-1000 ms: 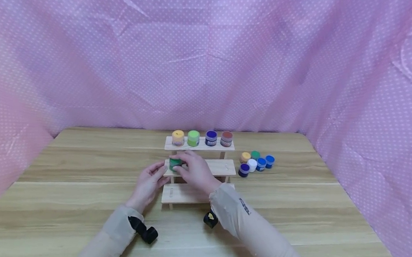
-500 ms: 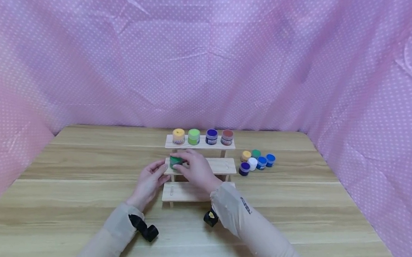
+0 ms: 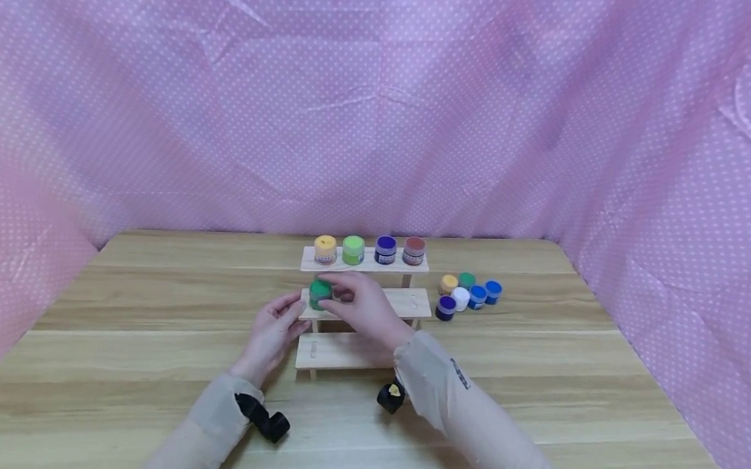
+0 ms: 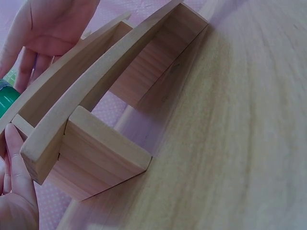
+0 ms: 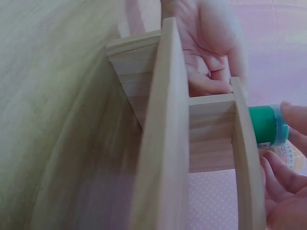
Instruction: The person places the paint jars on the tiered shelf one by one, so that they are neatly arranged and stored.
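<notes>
A small green paint jar [image 3: 320, 295] stands upright at the left end of the middle tier of a three-tier wooden display stand [image 3: 345, 352]. Around it, the right hand [image 3: 369, 308] has its thumb and fingers spread loosely. In the right wrist view, fingertips [image 5: 293, 115] come right up to the lid of the green jar [image 5: 263, 127]. The left hand [image 3: 271, 333] holds the left end of the middle tier, thumb at the board's edge. Part of that hand shows behind the stand in the right wrist view.
Along the top tier stand yellow [image 3: 325, 249], light green [image 3: 353, 250], dark blue [image 3: 385, 250] and brown-red [image 3: 414, 251] jars. Several more jars, including a white one [image 3: 460, 299], cluster right of the stand on the wooden table [image 3: 141, 303]. Pink dotted cloth [image 3: 372, 115] hangs behind.
The right hand's fingers have loosened and drawn slightly right, showing more of the green jar. The left hand stays at the stand's end.
</notes>
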### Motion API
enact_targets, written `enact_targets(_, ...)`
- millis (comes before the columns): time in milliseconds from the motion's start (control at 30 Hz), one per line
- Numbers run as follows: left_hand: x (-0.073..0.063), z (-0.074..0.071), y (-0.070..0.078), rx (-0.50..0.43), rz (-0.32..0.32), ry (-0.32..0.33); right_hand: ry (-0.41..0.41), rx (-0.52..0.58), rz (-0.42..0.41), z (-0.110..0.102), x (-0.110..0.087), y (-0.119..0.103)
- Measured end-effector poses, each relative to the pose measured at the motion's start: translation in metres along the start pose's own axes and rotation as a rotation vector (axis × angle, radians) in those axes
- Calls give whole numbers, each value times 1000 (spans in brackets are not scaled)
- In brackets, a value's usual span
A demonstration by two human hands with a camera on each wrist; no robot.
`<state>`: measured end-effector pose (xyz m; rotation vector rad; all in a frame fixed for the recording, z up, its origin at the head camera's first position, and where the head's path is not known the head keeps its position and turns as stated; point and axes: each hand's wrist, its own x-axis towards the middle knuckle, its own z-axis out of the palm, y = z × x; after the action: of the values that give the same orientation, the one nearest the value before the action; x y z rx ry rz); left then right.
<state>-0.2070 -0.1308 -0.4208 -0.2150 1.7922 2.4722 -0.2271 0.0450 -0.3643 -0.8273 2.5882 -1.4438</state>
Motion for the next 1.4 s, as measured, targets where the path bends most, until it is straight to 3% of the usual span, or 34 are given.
enact_targets(333,0,2,-3,-60,46,5,16,-13,-4,-27,-9,-2)
enact_targets(533,-1,1,-2,-57,40,13,-9,-134,-66,-50,-17,2)
enact_targets(767,-1,3,-2,-67,33,17,31,-224,-90,-80,-30,7)
enact_targets(1067,-2,3,-1,-34,27,17,140,-257,-43,-113,-53,36)
enact_targets(1400,-2,2,-2,-53,29,19,264,-257,33,-146,-74,90)
